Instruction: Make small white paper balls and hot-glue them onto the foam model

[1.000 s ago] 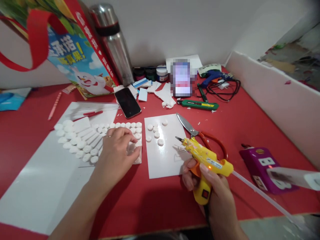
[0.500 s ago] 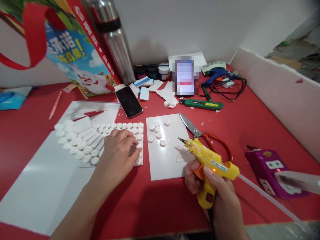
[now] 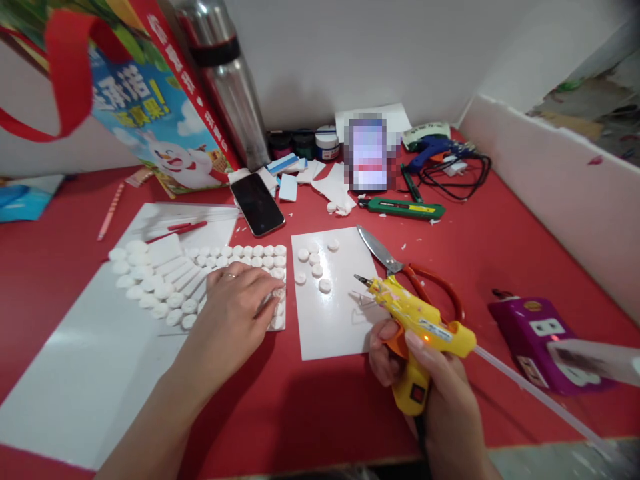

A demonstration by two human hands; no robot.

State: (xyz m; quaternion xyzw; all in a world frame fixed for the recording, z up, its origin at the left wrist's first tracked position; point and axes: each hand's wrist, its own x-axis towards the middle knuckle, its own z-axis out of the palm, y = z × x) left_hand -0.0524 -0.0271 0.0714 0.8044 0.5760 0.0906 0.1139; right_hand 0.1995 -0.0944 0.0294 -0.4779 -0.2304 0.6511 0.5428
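Observation:
My right hand (image 3: 435,373) is wrapped round the handle of a yellow hot glue gun (image 3: 415,313), its fingers at the orange trigger. The nozzle points left over a white sheet (image 3: 327,333), and a clear glue stick (image 3: 530,387) sticks out of the back. My left hand (image 3: 240,300) rests on a panel of white round discs (image 3: 255,252) in rows, hiding its middle. Thumb and index finger close on a white disc (image 3: 279,293) near the panel's right edge. Several loose white discs (image 3: 317,270) lie on the sheet.
Orange-handled scissors (image 3: 425,280) lie behind the glue gun, with a green utility knife (image 3: 403,208) beyond. A purple power strip (image 3: 540,340) is at right. A dark phone (image 3: 257,203), a steel flask (image 3: 233,93) and a gift bag (image 3: 165,127) stand or lie at the back left.
My left index finger and thumb have drawn closer together and shifted slightly right, onto a disc at the panel's edge. The glue gun stays nearly in place.

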